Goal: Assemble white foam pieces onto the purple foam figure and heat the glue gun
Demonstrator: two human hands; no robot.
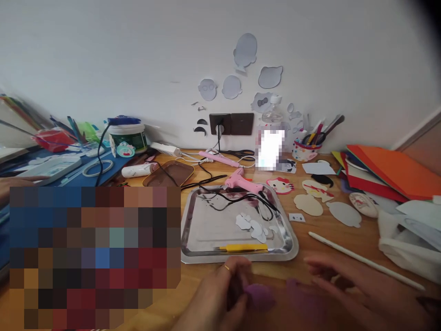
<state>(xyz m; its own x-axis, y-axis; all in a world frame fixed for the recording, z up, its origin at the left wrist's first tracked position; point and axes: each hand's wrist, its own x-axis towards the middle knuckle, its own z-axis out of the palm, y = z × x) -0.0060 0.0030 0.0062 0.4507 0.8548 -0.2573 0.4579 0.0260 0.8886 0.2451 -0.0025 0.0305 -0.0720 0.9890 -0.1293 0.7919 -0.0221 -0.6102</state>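
Observation:
At the bottom middle, my left hand [225,292] is curled, with a ring on one finger. Its thumb and fingers close on the edge of a rounded purple cut-out piece [261,296]. A second purple piece [306,301], smeared by motion, shows between my two hands. Just right of it is my right hand [354,282], its fingers stretched and apart with nothing visible between them. Beyond my hands lies a metal tray [292,246], bearing white cut-out scraps [257,230] and yellow-handled tweezers [243,248].
A pink glue gun [244,180] lies across the tray's far edge with its black cord. A white pen-like stick [365,259] rests at right, near pale cut-outs [308,204] and coloured sheets [396,170]. A bottle [274,110] stands by the wall. Another person's hand [14,184] is far left.

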